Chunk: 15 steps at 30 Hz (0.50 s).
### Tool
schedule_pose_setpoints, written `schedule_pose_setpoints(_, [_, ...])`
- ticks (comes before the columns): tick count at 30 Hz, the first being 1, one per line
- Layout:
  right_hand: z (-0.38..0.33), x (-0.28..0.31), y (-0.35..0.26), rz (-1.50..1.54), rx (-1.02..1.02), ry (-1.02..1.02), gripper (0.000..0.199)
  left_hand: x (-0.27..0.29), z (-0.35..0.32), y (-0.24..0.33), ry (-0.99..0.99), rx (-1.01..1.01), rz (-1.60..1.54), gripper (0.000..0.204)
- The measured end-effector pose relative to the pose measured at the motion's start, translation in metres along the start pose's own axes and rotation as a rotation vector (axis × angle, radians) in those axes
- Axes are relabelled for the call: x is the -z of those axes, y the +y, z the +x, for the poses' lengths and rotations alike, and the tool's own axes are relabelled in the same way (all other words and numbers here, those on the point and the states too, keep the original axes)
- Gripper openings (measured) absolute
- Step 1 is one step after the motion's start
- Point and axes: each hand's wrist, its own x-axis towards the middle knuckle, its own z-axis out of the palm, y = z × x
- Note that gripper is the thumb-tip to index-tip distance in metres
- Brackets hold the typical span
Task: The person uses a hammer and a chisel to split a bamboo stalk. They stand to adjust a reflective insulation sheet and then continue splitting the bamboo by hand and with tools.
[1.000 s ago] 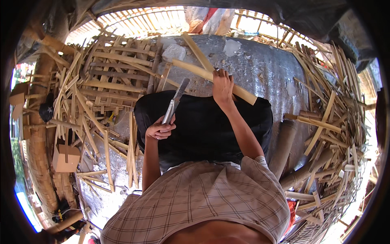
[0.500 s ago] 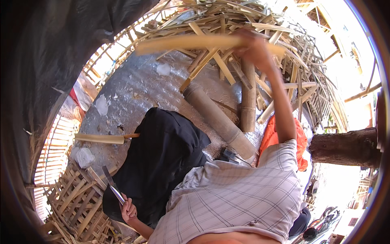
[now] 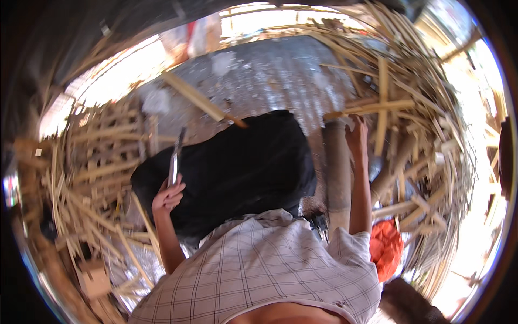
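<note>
My left hand (image 3: 168,197) is closed round the lower end of a long knife (image 3: 174,164), its shiny metal part pointing up and away from me. The knife stands over the left side of the black cloth (image 3: 232,173) covering my lap and legs. My right arm reaches forward on the right, and my right hand (image 3: 356,135) has its fingers apart. Its fingertips are just beside a flat bamboo strip (image 3: 372,108) at the edge of the pile. Under that arm lies a thick bamboo pole (image 3: 338,167). Another split bamboo piece (image 3: 194,96) rests beyond the cloth.
A large heap of bamboo strips (image 3: 431,108) curves along the right. Woven bamboo lattice (image 3: 105,135) and loose strips lie on the left. An orange cloth (image 3: 386,248) sits by my right elbow. Grey sheeting (image 3: 270,70) covers the ground ahead.
My right hand has let go of the wide bamboo piece it was swinging and has come lower, by the right pile. My view has turned left. The left hand still holds the knife.
</note>
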Motion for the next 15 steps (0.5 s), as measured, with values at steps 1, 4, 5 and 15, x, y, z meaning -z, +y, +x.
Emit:
schedule_pose_setpoints(1, [0.009,-0.044,-0.031,0.109,0.016,-0.064,0.036,0.007,0.005,0.002,-0.086,0.012,-0.005,0.012])
schedule_pose_setpoints(4, [0.033,-0.143,-0.16,0.401,0.09,-0.243,0.026,0.016,-0.003,-0.001,-0.113,0.013,-0.024,0.017])
schedule_pose_setpoints(5, [0.041,-0.173,-0.197,0.471,0.174,-0.275,0.023,0.018,-0.005,-0.004,-0.127,0.01,-0.031,0.018])
schedule_pose_setpoints(15, [0.029,-0.378,-0.396,-0.049,0.182,-0.43,0.068,0.032,0.003,-0.004,-0.242,0.142,-0.133,0.028])
